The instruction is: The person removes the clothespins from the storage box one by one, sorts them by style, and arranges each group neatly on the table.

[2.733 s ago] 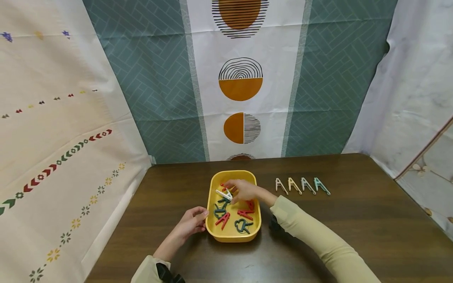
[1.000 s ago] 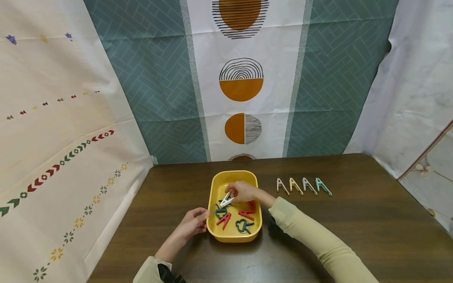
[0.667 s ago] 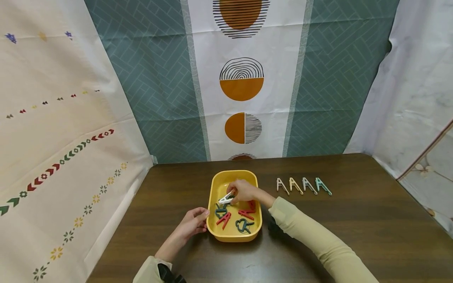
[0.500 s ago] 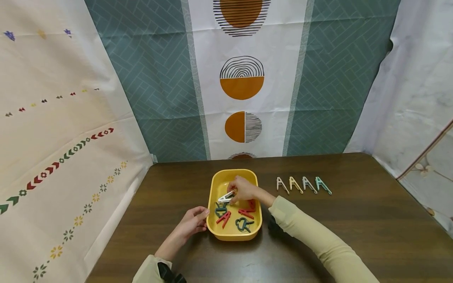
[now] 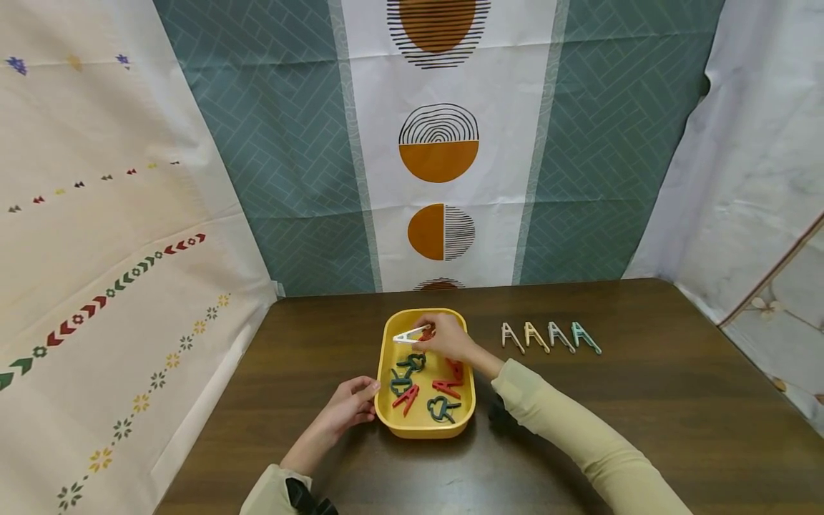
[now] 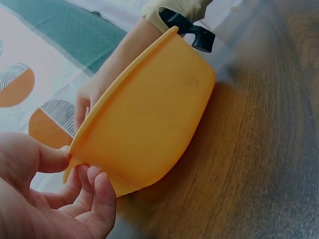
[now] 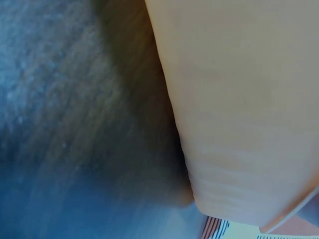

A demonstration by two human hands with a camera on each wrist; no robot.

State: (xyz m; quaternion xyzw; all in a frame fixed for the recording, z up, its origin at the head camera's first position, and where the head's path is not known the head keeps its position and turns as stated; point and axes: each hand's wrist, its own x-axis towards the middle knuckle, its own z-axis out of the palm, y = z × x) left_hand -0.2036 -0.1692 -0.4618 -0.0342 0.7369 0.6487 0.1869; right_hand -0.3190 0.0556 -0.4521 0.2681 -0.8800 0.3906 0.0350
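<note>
Looked partway: four pegs (image 5: pixel 533 335) stood out in a row on the table (image 5: pixel 644 400), a white peg (image 5: pixel 400 338) was pinched in the right hand (image 5: pixel 446 336) over the tray (image 5: pixel 425 433). The left hand (image 5: pixel 350 404) gripped the tray's rim. Left inside: red pegs (image 5: pixel 409 392), three dark green clips (image 5: pixel 402 382); red count unclear, partly hidden.

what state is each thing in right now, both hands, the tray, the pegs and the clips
left hand, pinching the tray's rim
right hand, holding the white peg over the tray
white peg, pinched between fingers
tray, standing on the table
red pegs, lying in the tray, one partly hidden
green clips, lying in the tray
four pegs, lying in a row on the table
</note>
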